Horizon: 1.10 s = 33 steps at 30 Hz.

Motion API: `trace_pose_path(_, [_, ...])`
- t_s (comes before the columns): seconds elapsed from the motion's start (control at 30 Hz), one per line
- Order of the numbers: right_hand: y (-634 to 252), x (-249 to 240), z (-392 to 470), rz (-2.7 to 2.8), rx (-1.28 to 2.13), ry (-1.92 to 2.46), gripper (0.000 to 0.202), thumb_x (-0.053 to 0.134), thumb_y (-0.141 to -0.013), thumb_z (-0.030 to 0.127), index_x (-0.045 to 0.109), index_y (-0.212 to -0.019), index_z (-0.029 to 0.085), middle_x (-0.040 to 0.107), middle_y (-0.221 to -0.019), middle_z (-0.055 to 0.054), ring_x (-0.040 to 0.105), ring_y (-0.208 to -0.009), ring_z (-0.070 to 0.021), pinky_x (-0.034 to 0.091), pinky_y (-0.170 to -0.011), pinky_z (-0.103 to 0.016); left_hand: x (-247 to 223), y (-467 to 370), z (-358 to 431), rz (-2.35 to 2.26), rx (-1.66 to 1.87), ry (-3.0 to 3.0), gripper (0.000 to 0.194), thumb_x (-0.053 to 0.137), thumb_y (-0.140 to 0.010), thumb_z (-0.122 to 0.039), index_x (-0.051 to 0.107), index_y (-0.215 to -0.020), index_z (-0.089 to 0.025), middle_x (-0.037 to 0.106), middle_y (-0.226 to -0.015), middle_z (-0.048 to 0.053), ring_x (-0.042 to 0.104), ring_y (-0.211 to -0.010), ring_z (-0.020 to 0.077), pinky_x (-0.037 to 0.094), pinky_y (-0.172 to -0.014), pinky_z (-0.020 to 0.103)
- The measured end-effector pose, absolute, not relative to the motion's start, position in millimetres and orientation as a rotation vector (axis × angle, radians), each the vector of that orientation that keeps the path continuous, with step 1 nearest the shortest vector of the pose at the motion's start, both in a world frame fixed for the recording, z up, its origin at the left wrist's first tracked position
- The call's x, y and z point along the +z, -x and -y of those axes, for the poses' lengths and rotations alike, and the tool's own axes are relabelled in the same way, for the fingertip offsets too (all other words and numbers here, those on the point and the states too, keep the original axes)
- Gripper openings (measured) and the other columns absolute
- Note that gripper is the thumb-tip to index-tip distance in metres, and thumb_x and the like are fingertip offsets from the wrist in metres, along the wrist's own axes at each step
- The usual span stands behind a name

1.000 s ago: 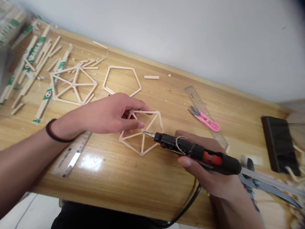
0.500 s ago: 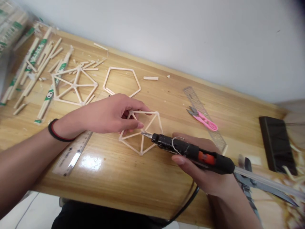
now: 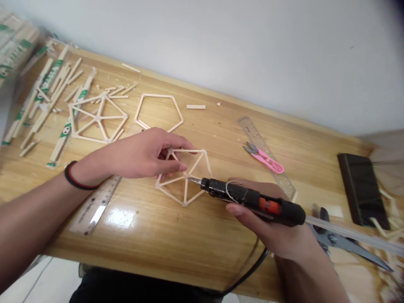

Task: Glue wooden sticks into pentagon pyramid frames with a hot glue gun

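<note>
Though part-hidden, stick frame (image 3: 185, 190) between hands (image 3: 147, 153).

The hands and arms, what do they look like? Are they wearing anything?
The left hand and right hand are both bare, with no gloves and no rings that I can see. Around the left wrist is a thin black wristband with a red inner edge. No sleeve shows on either forearm.

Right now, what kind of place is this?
Probably a craft table: the right hand holds a glue gun, the left hand a stick frame, and pink snips lie nearby.
</note>
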State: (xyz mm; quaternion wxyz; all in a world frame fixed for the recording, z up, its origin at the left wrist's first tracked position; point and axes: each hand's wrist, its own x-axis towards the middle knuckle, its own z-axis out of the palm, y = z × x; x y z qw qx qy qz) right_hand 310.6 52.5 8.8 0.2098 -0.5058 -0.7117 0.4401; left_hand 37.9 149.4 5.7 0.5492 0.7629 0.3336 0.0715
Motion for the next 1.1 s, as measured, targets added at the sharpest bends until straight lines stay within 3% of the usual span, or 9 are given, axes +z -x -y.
trace_pose_path(0.47, [-307,12,-54,1.932,1.214,1.449,0.046,0.067,-0.097,0.045,0.041,-0.064,0.024,0.043,-0.058,0.003,0.038,-0.052,-0.0132,0.03,-0.047,-0.029,11,-39,-149,-0.807,0.153,-1.805,0.03,0.066,-0.095,-0.029,0.074,-0.122,-0.018,0.071,-0.068,-0.003,0.066,-0.059,0.013,0.045,-0.058,0.022])
trace_pose_path(1.1, [-304,12,-53,1.931,1.19,1.419,0.04,0.067,-0.095,0.03,0.041,-0.065,0.024,0.044,-0.057,0.004,0.038,-0.051,-0.0122,0.028,-0.045,-0.028,10,-39,-150,-0.781,0.168,-1.815,0.025,0.064,-0.097,-0.029,0.074,-0.117,-0.018,0.073,-0.071,-0.002,0.068,-0.059,0.0125,0.045,-0.056,0.021])
